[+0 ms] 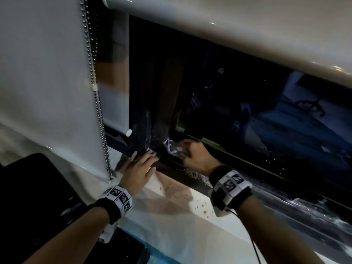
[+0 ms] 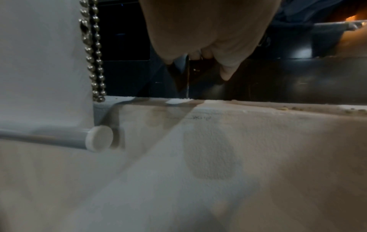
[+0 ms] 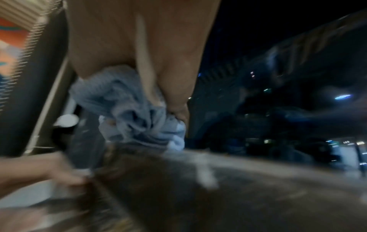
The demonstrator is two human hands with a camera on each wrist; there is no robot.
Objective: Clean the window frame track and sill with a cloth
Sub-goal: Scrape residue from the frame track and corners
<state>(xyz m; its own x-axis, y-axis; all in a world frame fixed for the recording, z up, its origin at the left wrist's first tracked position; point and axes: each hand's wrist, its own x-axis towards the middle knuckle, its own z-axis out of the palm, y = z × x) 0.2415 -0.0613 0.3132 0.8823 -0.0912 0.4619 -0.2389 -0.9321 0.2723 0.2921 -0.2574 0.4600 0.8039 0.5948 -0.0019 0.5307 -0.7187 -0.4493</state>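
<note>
My right hand (image 1: 187, 152) grips a crumpled pale blue cloth (image 1: 172, 147) and holds it down in the dark window track (image 1: 172, 162) near its left corner. In the right wrist view the cloth (image 3: 137, 109) is bunched between the fingers, blurred by motion. My left hand (image 1: 142, 164) lies flat with straight fingers on the white sill (image 1: 171, 216), its fingertips touching the track's front edge. From the left wrist view the left hand (image 2: 208, 39) hangs over the sill (image 2: 198, 157) at the dark frame.
Yellowish crumbs (image 1: 202, 208) lie scattered on the sill and along the track edge. A grey roller blind (image 1: 47, 82) with a bead chain (image 1: 97, 103) hangs at the left; its bottom bar (image 2: 59, 136) rests on the sill. Another blind (image 1: 228, 31) hangs above dark glass (image 1: 266, 121).
</note>
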